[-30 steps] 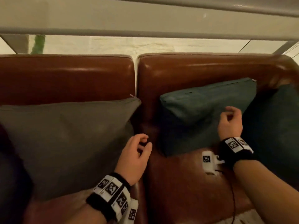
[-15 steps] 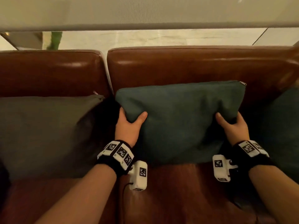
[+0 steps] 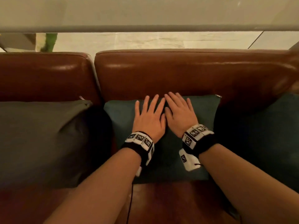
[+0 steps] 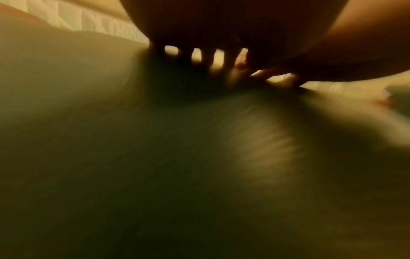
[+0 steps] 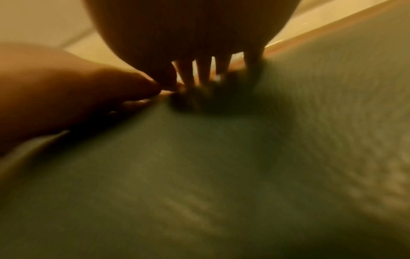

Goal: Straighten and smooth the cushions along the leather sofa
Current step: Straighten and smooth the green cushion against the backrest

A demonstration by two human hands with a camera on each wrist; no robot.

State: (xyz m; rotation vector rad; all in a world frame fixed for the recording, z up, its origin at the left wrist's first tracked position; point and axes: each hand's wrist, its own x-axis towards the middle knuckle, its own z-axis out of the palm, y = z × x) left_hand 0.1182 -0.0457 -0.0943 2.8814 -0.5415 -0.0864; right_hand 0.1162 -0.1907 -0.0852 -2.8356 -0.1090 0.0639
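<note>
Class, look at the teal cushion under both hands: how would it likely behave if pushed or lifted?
The teal cushion probably yields softly: both the left hand and right hand lie flat on it. Its woven fabric likely resists sliding under palms. Leaning on the glossy leather sofa, it may slump or slip.

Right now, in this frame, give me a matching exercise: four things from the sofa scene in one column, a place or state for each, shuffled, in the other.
Things:
1. teal cushion
2. grey cushion
3. left hand
4. dark cushion

Places or states:
A. at the right edge, mostly in shadow
B. flat, fingers spread, beside the right hand
C. pressed under both hands
D. against the left backrest, untouched

Pairs: 1-C, 2-D, 3-B, 4-A
</note>
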